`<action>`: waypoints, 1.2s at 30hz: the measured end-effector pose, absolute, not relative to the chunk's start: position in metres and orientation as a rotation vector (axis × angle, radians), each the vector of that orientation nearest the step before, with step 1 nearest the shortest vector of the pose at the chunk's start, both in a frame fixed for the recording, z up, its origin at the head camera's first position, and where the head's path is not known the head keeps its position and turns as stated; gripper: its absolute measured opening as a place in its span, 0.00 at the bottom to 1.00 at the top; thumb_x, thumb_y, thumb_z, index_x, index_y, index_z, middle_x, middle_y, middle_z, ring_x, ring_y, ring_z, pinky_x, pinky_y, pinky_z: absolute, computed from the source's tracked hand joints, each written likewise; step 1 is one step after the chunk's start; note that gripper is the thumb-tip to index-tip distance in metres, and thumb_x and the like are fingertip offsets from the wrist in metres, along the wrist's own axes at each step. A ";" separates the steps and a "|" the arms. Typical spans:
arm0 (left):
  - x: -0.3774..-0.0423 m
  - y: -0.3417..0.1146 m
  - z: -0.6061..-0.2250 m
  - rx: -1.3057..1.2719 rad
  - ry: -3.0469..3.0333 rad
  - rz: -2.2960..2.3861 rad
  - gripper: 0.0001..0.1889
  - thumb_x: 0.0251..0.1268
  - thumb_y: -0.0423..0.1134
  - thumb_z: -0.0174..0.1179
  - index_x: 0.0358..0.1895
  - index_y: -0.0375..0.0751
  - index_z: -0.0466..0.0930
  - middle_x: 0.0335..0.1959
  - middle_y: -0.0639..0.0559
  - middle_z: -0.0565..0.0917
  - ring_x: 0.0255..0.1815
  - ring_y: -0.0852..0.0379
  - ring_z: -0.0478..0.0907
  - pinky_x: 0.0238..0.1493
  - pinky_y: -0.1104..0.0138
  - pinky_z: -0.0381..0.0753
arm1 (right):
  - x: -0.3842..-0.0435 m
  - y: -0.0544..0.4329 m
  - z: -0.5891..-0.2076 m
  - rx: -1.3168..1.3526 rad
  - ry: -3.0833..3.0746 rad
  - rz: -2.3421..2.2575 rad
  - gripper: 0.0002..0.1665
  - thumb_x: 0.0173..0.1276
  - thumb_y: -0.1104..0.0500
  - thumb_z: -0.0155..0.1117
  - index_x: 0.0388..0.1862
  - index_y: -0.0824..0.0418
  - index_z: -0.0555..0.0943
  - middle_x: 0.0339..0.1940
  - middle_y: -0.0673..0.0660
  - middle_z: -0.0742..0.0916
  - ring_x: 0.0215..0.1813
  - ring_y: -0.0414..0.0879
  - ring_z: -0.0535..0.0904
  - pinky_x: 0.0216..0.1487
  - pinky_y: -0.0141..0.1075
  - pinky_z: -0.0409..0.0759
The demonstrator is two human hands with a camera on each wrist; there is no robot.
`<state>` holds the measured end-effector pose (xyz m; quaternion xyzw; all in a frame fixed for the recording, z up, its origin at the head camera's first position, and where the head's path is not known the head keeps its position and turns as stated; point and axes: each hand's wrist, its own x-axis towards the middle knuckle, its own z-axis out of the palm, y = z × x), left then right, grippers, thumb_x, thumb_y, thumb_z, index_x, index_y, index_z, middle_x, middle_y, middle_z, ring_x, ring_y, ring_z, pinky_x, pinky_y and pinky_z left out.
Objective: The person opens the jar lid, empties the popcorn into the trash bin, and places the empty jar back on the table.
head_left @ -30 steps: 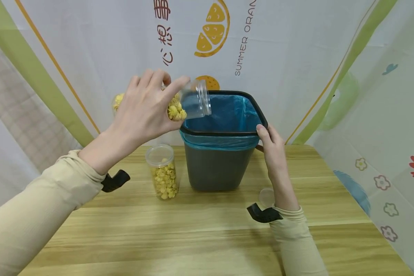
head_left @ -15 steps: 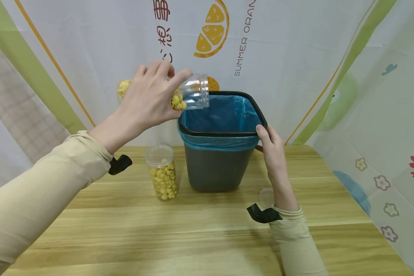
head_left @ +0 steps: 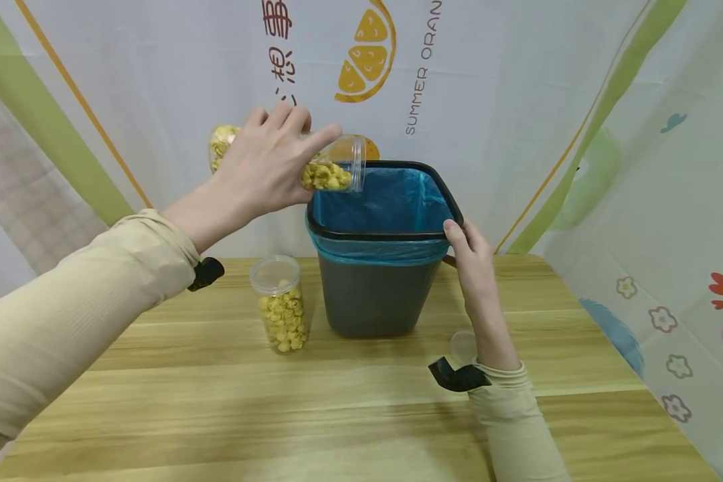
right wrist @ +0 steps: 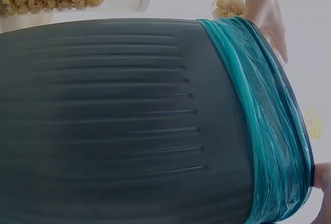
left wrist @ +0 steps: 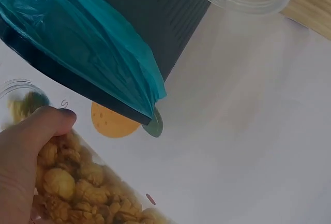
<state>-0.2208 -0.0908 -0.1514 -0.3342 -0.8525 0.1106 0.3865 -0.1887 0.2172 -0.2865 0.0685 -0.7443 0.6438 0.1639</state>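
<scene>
My left hand point(head_left: 259, 164) grips a clear plastic jar point(head_left: 348, 146) lying almost level, its mouth over the left rim of a dark grey trash bin point(head_left: 373, 301). Yellow popcorn point(head_left: 328, 176) in the jar reaches close to the mouth. In the left wrist view, the thumb point(left wrist: 44, 125) presses along the jar's side. At the bin's right front corner my right hand point(head_left: 476, 274) holds the black rim, thumb on top. A blue bag point(head_left: 382, 207) lines the bin and folds over its outside.
A second clear jar point(head_left: 284, 308), partly full of popcorn, stands on the wooden table point(head_left: 277, 415) left of the bin. Beside my right wrist lies a round clear lid point(head_left: 462, 345). A printed white curtain point(head_left: 494, 100) hangs right behind the bin.
My left hand has risen and shifted slightly right with the jar. Popcorn has slid from the jar's middle toward its mouth. The right hand keeps its hold on the rim.
</scene>
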 end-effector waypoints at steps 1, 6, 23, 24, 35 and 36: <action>-0.221 -0.091 -0.151 -0.850 -2.175 0.289 0.44 0.46 0.45 0.80 0.69 0.48 0.67 0.48 0.37 0.76 0.47 0.38 0.70 0.41 0.50 0.72 | -0.189 0.217 -0.286 0.196 -2.122 1.836 0.34 0.79 0.38 0.50 0.69 0.61 0.74 0.65 0.58 0.79 0.66 0.48 0.73 0.70 0.58 0.75; -0.222 -0.089 -0.151 -0.866 -2.185 0.307 0.47 0.44 0.48 0.82 0.70 0.49 0.67 0.49 0.37 0.75 0.48 0.38 0.70 0.43 0.49 0.72 | -0.189 0.216 -0.286 0.209 -2.123 1.830 0.34 0.79 0.37 0.50 0.70 0.60 0.74 0.66 0.59 0.78 0.66 0.49 0.73 0.71 0.58 0.75; -0.228 -0.085 -0.149 -0.922 -2.142 0.406 0.42 0.46 0.44 0.81 0.66 0.47 0.67 0.47 0.36 0.75 0.50 0.36 0.72 0.45 0.47 0.74 | -0.189 0.218 -0.288 0.205 -2.126 1.829 0.34 0.79 0.37 0.51 0.72 0.58 0.74 0.68 0.59 0.79 0.67 0.47 0.73 0.69 0.57 0.76; -0.228 -0.085 -0.149 -0.925 -2.135 0.412 0.41 0.47 0.43 0.80 0.65 0.46 0.67 0.47 0.36 0.76 0.50 0.36 0.72 0.45 0.48 0.74 | -0.189 0.218 -0.288 0.204 -2.127 1.828 0.34 0.79 0.37 0.51 0.71 0.58 0.74 0.68 0.59 0.79 0.67 0.47 0.73 0.69 0.57 0.76; -0.232 -0.080 -0.149 -0.935 -2.050 0.566 0.32 0.57 0.41 0.72 0.62 0.45 0.65 0.47 0.35 0.75 0.47 0.37 0.71 0.48 0.49 0.72 | -0.189 0.219 -0.288 0.214 -2.122 1.841 0.33 0.79 0.38 0.50 0.72 0.57 0.74 0.68 0.58 0.78 0.67 0.48 0.73 0.70 0.57 0.75; -0.232 -0.080 -0.150 -0.937 -2.048 0.561 0.30 0.59 0.40 0.71 0.62 0.45 0.65 0.47 0.35 0.75 0.47 0.37 0.71 0.49 0.49 0.73 | -0.189 0.219 -0.288 0.213 -2.121 1.842 0.34 0.79 0.38 0.50 0.72 0.57 0.74 0.68 0.58 0.78 0.67 0.48 0.73 0.70 0.58 0.75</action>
